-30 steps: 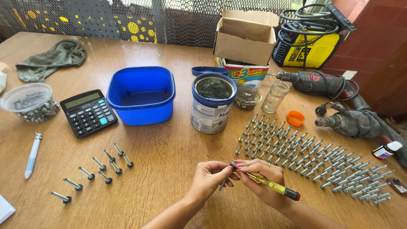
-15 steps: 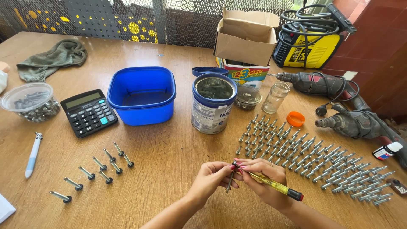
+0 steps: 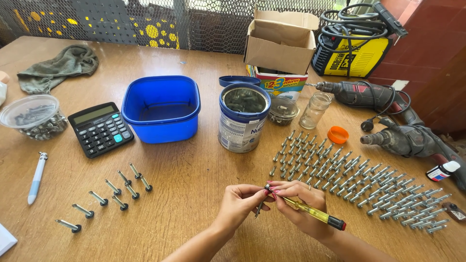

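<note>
My left hand [image 3: 240, 204] pinches a small metal bolt [image 3: 260, 207] near the front of the wooden table [image 3: 194, 170]. My right hand [image 3: 303, 206] grips a yellow-handled screwdriver [image 3: 313, 212], its tip meeting the bolt's head between my fingertips. Several rows of like bolts [image 3: 349, 177] lie just right of my hands. A smaller group of bolts with dark heads [image 3: 109, 191] lies to the left.
A blue tub [image 3: 161, 109], a calculator [image 3: 101, 128], a tin can of hardware [image 3: 244, 116], a glass jar [image 3: 315, 110], an orange lid [image 3: 338, 134], two power drills [image 3: 388, 116], a cardboard box [image 3: 281, 41], a yellow welder [image 3: 352, 46], a clear tub of screws [image 3: 34, 116], a pen [image 3: 37, 177], a green rag [image 3: 60, 65].
My hands stay together at the same spot; the bolt and screwdriver have shifted only slightly between my fingers.
</note>
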